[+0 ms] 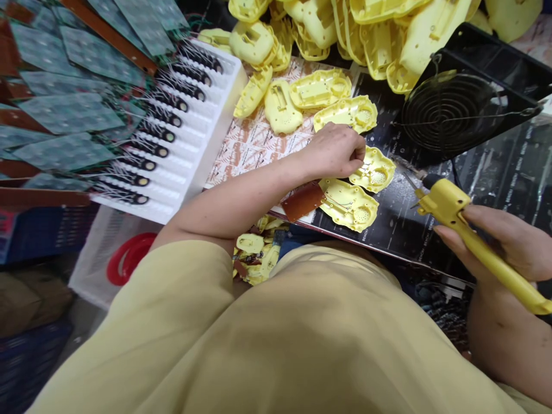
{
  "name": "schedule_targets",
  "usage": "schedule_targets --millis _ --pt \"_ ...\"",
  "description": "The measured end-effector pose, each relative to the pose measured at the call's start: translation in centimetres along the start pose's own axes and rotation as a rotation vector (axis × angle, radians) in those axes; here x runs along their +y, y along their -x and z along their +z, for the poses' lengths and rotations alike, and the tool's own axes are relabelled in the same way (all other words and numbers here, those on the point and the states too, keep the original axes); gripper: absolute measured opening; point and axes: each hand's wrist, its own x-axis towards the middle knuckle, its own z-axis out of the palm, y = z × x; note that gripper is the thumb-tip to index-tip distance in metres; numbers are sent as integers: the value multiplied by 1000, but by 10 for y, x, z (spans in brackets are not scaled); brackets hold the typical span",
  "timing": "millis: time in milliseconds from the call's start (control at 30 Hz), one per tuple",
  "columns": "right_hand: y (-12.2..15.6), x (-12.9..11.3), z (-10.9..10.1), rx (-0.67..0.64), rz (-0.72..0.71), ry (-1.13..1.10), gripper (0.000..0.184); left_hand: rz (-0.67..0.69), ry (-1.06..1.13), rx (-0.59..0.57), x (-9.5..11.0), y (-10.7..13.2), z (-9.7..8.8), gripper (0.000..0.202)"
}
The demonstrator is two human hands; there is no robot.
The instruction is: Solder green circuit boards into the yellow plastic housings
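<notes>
Right hand (pixel 515 238) is gripping soldering gun (pixel 489 250), left hand (pixel 338 148) holding bunched fingers at shell (pixel 378 165), pinched item unclear; keep gun off plastic.

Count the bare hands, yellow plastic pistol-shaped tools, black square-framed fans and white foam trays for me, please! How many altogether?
Bare left hand and bare right hand: 2
Yellow plastic pistol-shaped tool: 1
Black square-framed fan: 1
White foam tray: 1
Total: 5

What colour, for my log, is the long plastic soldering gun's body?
The soldering gun's body is yellow, best in the head view.
</notes>
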Motion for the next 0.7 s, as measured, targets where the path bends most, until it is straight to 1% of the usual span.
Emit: schedule_targets --millis 33,100,133,167,200,267,400,467,567,700 --pt "4 -2 3 78 -35 18 42 -5 0 -4 1 0 -1 25" --pt "11 -7 10 198 -65 28 71 -11 -3 -9 2 0 -1 26" --pt "13 -10 13 223 -55 20 82 -12 -4 -9 2 0 -1 26" --pt "16 -12 16 224 -40 6 88 -10 -4 -8 2 0 -1 25" --pt "17 -13 18 213 -41 1 89 -6 -3 -3 2 0 0 25" --pt "16 -15 21 209 -69 13 85 10 3 13 0 1 1 25" --pt "1 -21 17 204 -192 95 74 25 19 33 -2 0 3 25" --pt "-10 -24 15 142 -255 118 68 13 22 25 -2 0 3 26" --pt "-23 -27 12 47 -337 77 62 -2 23 16 -1 0 2 27" --pt "-31 -22 13 30 -402 18 60 13 32 30 -1 0 3 26"
